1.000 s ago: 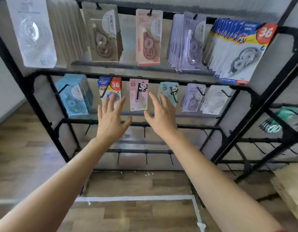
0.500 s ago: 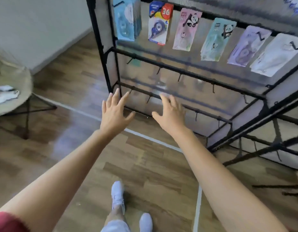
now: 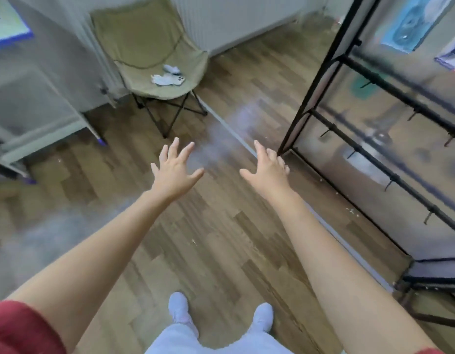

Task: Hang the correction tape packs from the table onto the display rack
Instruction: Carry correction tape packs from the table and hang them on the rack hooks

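Note:
My left hand (image 3: 174,169) and my right hand (image 3: 268,169) are both stretched out over the wooden floor with fingers spread, holding nothing. The black display rack (image 3: 374,149) stands at the right, its lower bars carrying bare hooks. A blue correction tape pack (image 3: 410,24) hangs at the rack's top right, blurred. My right hand is just left of the rack's corner post. A table edge (image 3: 6,19) with a blue rim shows at the top left; no packs are visible on it.
A khaki folding chair (image 3: 154,60) stands ahead by the wall with a white phone and small white items (image 3: 170,77) on its seat. A grey metal frame (image 3: 42,118) is at the left. A pale line runs across the floor. My feet in white shoes show below.
My view has swung left and down, away from the rack's hanging packs toward the chair and floor. Both hands stayed open and empty, moving along with the turn.

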